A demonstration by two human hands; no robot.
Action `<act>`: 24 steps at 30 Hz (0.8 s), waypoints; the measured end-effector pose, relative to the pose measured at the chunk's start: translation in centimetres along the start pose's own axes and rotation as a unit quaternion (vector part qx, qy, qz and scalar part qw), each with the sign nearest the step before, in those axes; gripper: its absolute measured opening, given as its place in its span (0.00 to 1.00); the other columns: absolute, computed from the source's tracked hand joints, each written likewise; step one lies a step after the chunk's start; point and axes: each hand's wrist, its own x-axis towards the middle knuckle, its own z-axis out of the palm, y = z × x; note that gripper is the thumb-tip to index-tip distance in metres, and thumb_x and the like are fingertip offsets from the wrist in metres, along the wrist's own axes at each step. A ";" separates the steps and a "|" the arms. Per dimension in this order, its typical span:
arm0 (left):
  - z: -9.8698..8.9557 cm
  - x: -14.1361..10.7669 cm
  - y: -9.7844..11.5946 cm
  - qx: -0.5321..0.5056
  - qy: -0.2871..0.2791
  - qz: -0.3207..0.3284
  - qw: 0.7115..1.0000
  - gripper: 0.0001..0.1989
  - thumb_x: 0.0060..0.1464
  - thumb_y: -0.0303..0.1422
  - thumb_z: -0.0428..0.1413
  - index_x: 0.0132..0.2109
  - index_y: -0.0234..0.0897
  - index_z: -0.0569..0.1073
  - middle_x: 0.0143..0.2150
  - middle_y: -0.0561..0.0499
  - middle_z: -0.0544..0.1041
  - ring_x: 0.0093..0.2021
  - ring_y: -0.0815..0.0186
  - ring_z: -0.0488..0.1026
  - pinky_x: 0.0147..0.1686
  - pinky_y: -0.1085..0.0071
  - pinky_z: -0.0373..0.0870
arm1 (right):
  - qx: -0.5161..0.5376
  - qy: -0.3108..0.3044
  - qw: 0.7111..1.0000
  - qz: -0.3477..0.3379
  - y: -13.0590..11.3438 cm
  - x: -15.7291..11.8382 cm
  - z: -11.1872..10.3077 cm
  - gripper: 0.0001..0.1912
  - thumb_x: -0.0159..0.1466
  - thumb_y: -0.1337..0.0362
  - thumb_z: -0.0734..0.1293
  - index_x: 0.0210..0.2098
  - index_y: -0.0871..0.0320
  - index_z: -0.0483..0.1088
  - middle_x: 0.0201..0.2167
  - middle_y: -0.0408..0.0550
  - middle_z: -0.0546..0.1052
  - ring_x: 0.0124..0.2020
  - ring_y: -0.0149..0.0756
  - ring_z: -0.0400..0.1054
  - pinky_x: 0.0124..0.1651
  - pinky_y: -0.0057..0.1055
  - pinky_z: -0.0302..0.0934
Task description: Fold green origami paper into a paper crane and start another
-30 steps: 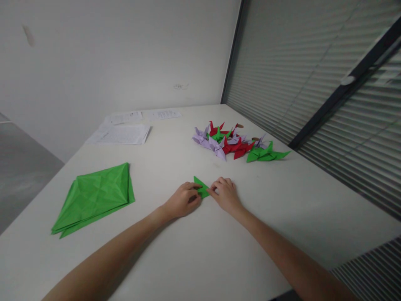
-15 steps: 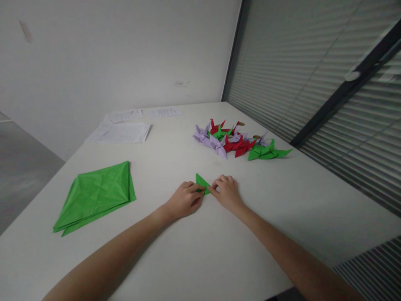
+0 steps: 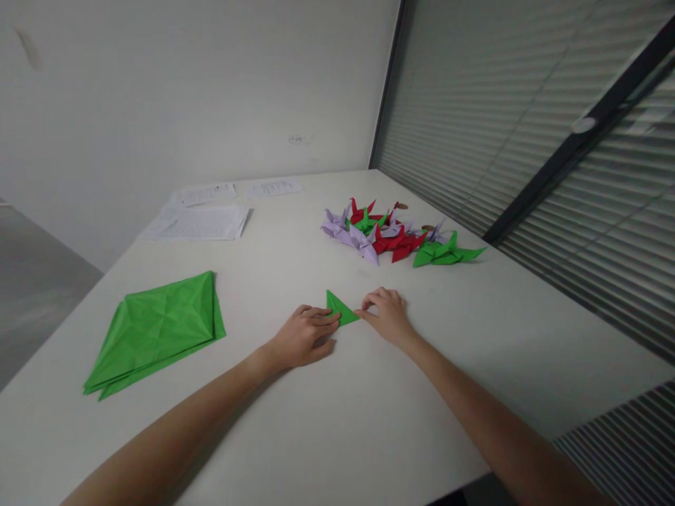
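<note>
Crane-like origami figures (image 3: 391, 242) in red, lilac and green cluster beyond the hands, toward the slatted blind (image 3: 448, 119). Printed sheets (image 3: 205, 223) lie at the far left of the smooth white table (image 3: 316, 422), and a stack of creased green paper (image 3: 163, 320) sits nearer. Between the hands is a small, flat green paper triangle (image 3: 345, 315). The left hand (image 3: 300, 339) lays loosely spread fingers on it; the right hand (image 3: 387, 315) has thumb and forefinger close together at its right corner, though whether they pinch it I cannot tell.

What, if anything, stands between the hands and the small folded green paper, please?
Nothing visible does: the left hand rests on the folded green paper, and the right hand is at its right tip.
</note>
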 end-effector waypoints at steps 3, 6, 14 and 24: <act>0.0 0.0 0.0 0.000 0.003 0.000 1.000 0.16 0.60 0.36 0.50 0.53 0.40 0.72 0.59 0.46 0.72 0.60 0.56 0.67 0.54 0.57 0.62 | 0.079 -0.014 0.989 -0.120 -0.7 -0.2 -0.8 0.07 0.65 0.63 0.65 0.34 0.55 0.75 0.34 0.47 0.74 0.41 0.38 0.64 0.46 0.36 0.54; 0.0 0.1 0.1 -0.001 0.007 0.000 1.000 0.16 0.60 0.36 0.51 0.53 0.40 0.72 0.58 0.46 0.73 0.60 0.57 0.67 0.54 0.58 0.62 | 0.087 -0.067 0.961 -0.253 -2.0 -0.7 -1.5 0.13 0.62 0.72 0.63 0.39 0.53 0.77 0.36 0.46 0.75 0.41 0.37 0.64 0.47 0.36 0.55; 0.0 0.1 0.2 0.002 0.007 -0.005 1.000 0.16 0.60 0.36 0.50 0.53 0.40 0.73 0.58 0.46 0.73 0.59 0.56 0.68 0.54 0.57 0.62 | 0.007 -0.080 0.962 -0.262 -2.5 -1.2 -1.9 0.14 0.59 0.72 0.66 0.37 0.47 0.79 0.37 0.45 0.76 0.48 0.42 0.60 0.50 0.42 0.50; -0.2 -0.2 0.9 0.011 0.017 0.012 1.000 0.23 0.61 0.33 0.48 0.63 0.41 0.63 0.65 0.41 0.63 0.58 0.55 0.68 0.55 0.56 0.64 | 0.089 -0.062 0.969 -0.220 -0.3 -0.6 -1.9 0.14 0.63 0.70 0.64 0.45 0.52 0.76 0.39 0.48 0.75 0.45 0.39 0.65 0.50 0.38 0.58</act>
